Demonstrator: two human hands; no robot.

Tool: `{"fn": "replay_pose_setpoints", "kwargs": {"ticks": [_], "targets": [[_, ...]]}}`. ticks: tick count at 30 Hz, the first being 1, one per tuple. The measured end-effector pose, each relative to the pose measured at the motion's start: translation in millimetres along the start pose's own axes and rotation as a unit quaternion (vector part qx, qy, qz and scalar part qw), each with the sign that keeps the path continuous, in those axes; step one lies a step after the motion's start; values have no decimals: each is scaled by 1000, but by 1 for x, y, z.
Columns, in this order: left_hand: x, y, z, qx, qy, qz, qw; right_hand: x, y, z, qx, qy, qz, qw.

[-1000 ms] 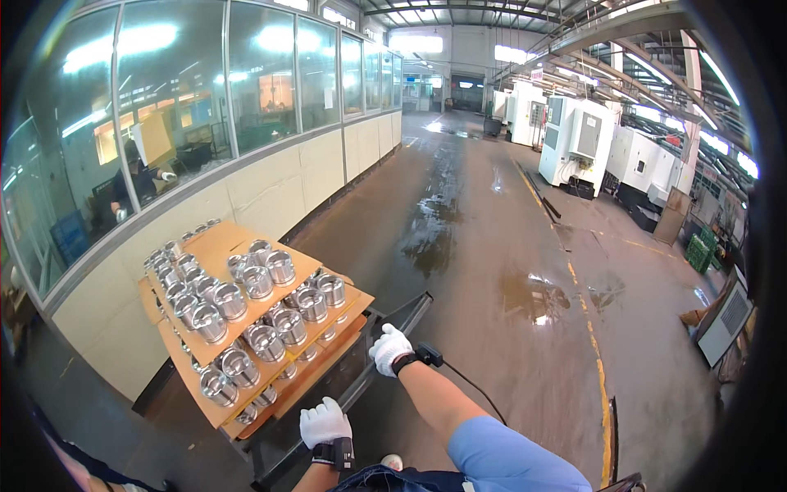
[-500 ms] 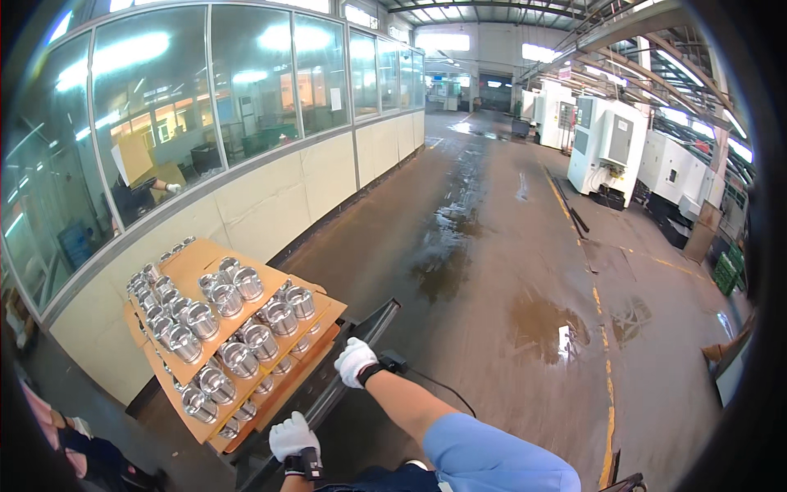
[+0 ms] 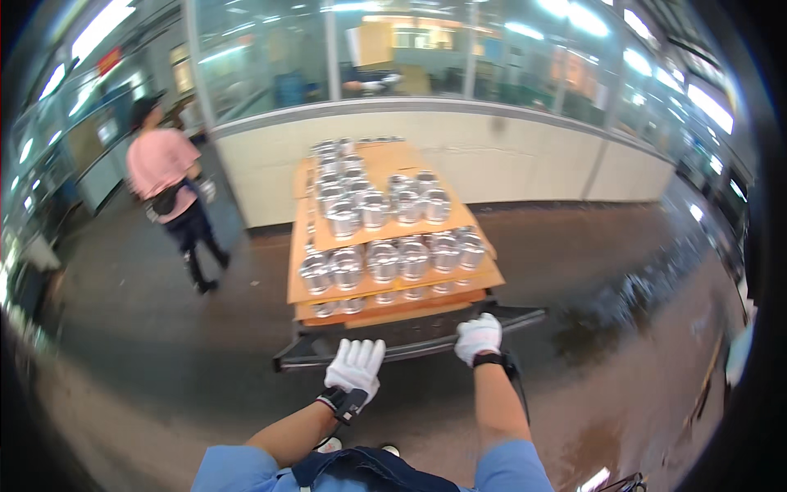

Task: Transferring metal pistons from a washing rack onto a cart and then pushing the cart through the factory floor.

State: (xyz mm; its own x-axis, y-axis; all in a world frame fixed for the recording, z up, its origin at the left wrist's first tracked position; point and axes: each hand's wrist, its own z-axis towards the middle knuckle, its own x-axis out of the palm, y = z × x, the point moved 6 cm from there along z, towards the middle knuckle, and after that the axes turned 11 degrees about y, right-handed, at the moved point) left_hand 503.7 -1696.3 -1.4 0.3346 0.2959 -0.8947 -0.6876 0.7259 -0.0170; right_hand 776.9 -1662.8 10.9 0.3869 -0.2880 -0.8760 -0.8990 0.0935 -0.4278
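Observation:
In front of me is a cart with a dark push handle [image 3: 422, 348] running across its near side. My left hand [image 3: 356, 371], in a white glove, is on the left part of the handle, fingers bent over the bar. Farther along, my right hand [image 3: 478, 339], gloved alike, is closed round the handle near its right end. Shiny round metal parts [image 3: 383, 261], cup-like in shape, stand in layers on the cart. Brown cardboard sheets [image 3: 385, 235] separate the layers. The lower layers are partly hidden.
Beyond the cart runs a cream partition wall [image 3: 557, 160] with windows; a worker's gloved hand [image 3: 381, 84] shows behind the glass. A person in a pink shirt [image 3: 161, 168] is at the left. Wet patches [image 3: 631, 295] mark the floor at right.
My view has swung left, so the cart now lies straight ahead, facing the partition. The person in pink has come fully into view. Both hands stay on the handle.

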Motion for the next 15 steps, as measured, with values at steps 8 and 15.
{"fn": "replay_pose_setpoints", "kwargs": {"ticks": [8, 15], "targets": [[-56, 45, -117, -28, -101, -61, 993, 10, 18, 31, -50, -114, 0, 992], [-98, 170, -263, -255, -35, 48, 965, 36, -1, 22, -9, -206, 58, 977]]}}
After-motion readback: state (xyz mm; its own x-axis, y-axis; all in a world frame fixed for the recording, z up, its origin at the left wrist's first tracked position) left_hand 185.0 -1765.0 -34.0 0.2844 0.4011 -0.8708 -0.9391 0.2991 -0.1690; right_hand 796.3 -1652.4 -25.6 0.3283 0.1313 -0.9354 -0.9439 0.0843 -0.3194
